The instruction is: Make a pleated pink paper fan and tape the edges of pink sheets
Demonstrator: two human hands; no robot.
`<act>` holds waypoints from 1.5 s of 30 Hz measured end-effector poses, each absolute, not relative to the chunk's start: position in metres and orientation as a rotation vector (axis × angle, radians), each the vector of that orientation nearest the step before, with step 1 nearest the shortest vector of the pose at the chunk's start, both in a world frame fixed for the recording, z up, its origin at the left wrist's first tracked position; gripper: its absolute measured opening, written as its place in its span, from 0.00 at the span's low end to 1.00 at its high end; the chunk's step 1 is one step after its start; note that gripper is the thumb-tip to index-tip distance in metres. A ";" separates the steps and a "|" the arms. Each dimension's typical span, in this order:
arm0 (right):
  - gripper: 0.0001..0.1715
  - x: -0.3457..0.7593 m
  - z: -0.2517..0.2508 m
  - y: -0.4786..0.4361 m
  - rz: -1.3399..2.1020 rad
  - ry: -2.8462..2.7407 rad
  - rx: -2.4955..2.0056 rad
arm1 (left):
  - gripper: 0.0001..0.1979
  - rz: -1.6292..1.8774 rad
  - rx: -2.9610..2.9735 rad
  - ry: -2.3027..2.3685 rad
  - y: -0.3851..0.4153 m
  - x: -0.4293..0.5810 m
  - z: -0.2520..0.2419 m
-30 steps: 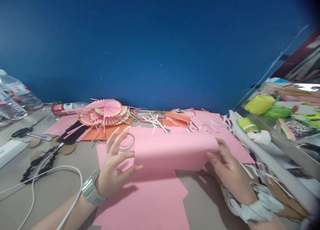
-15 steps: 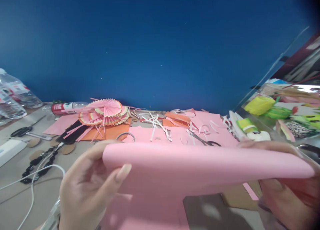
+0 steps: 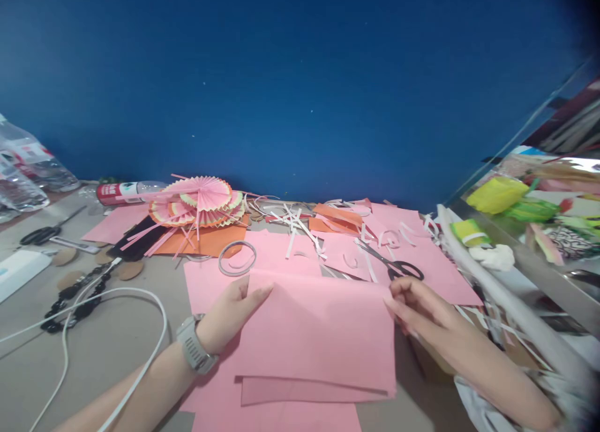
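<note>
A sheet of pink paper [image 3: 321, 332], doubled over with its fold at the far side, is held between my hands above other pink sheets. My left hand [image 3: 234, 310], below a grey watch [image 3: 195, 344], grips the far left corner, thumb on top and fingers behind. At the far right corner, my right hand [image 3: 419, 310] pinches the fold between thumb and fingers. The two lower edges of the paper do not line up; one layer hangs past the other. Black-handled scissors [image 3: 398, 266] lie just beyond my right hand, and a grey ring [image 3: 237, 257] rests beyond my left.
Pleated paper rosettes [image 3: 201, 197] stand on orange paper [image 3: 210, 241] at the back left. White paper strips [image 3: 293, 222] are scattered at the back. A white cable [image 3: 162, 332] crosses my left forearm. Water bottles [image 3: 32, 160] stand far left; a bag-filled bin [image 3: 529, 319] is at right.
The pink paper has been lowered and moved away from me, from near the camera towards the tabletop. Both hands went with it, still gripping its ends.
</note>
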State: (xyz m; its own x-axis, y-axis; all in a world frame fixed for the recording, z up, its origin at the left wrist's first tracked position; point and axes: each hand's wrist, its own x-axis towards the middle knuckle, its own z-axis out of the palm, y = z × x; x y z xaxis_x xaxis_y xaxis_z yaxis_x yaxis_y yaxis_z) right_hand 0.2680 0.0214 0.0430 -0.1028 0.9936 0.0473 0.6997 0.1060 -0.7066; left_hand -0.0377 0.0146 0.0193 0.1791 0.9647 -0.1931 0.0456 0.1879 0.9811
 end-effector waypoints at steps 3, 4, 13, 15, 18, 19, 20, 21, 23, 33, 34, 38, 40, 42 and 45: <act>0.21 0.267 0.039 0.024 0.539 -1.958 -1.794 | 0.14 0.944 1.220 1.158 0.013 -0.033 0.009; 0.23 0.261 0.042 0.023 0.479 -2.011 -1.767 | 0.14 0.944 1.233 1.150 0.011 -0.031 0.007; 0.22 0.163 0.068 0.023 0.502 -2.591 -1.365 | 0.13 0.951 1.344 1.176 0.001 -0.027 0.002; 0.14 0.155 0.065 0.032 0.567 -2.636 -1.344 | 0.13 0.968 1.367 1.207 0.001 -0.027 0.001; 0.13 0.154 0.060 0.045 0.700 -2.680 -1.312 | 0.13 0.975 1.385 1.250 0.003 -0.029 0.001; 0.14 0.155 0.059 0.047 0.740 -2.688 -1.309 | 0.13 0.976 1.388 1.264 0.004 -0.030 0.000; 0.15 0.156 0.058 0.048 0.772 -2.693 -1.310 | 0.12 0.976 1.392 1.278 0.005 -0.031 0.000; 0.15 0.157 0.057 0.049 0.798 -2.696 -1.316 | 0.12 0.976 1.397 1.291 0.005 -0.031 0.000; 0.17 0.159 0.057 0.049 0.858 -2.706 -1.329 | 0.12 0.973 1.408 1.312 0.004 -0.032 -0.001; 0.21 0.166 0.057 0.051 1.107 -2.733 -1.314 | 0.15 0.778 1.520 1.344 0.000 -0.027 0.002; 0.22 0.166 0.057 0.051 1.093 -2.755 -1.323 | 0.15 0.758 1.515 1.328 0.000 -0.027 0.002; 0.22 0.165 0.058 0.048 1.048 -2.800 -1.353 | 0.14 0.722 1.489 1.278 -0.002 -0.026 0.001; 0.22 0.165 0.059 0.047 1.031 -2.805 -1.375 | 0.14 0.720 1.471 1.272 -0.003 -0.026 0.001; 0.22 0.165 0.059 0.046 1.019 -2.814 -1.395 | 0.14 0.708 1.444 1.256 -0.002 -0.026 0.002; 0.23 0.167 0.058 0.046 1.069 -2.828 -1.397 | 0.14 0.681 1.399 1.222 -0.001 -0.027 0.002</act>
State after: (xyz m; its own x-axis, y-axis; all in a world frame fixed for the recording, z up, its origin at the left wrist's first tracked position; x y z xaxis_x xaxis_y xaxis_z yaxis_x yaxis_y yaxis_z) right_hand 0.1670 0.0458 0.0578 -0.6334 0.6461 -0.4259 0.7663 0.4470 -0.4615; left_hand -0.0271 -0.0006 0.0025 0.3019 0.9258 -0.2276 0.2938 0.1367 0.9460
